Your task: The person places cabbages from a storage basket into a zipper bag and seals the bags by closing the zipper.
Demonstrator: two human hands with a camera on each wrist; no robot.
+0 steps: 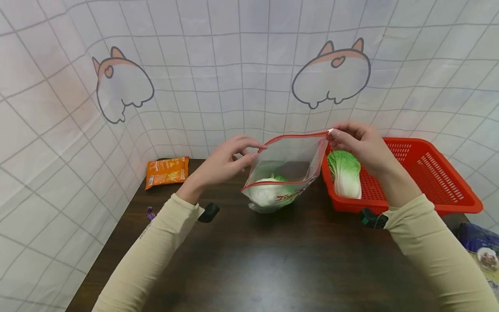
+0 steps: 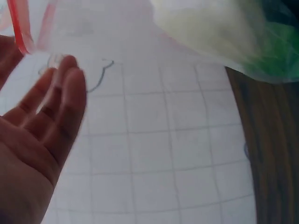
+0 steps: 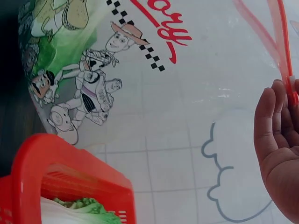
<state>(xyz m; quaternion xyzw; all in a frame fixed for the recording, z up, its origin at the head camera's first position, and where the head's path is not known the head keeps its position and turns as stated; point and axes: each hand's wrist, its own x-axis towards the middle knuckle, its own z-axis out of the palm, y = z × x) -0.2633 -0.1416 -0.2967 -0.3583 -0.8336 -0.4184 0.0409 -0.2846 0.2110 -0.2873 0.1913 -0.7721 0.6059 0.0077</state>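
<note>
Half curled, left hand (image 1: 230,162) pinched bag (image 1: 290,167) at ten o'clock, right hand (image 1: 364,145) at two. Round cabbage (image 1: 269,193) sat inside, toward seven. Red basket (image 1: 366,206) at three held napa cabbage (image 1: 347,175); orange packet (image 1: 167,172) lay on desk (image 1: 234,260) at nine.

Vegetable (image 1: 267,193) in bag (image 1: 300,151), basket (image 1: 440,175) at right
</note>
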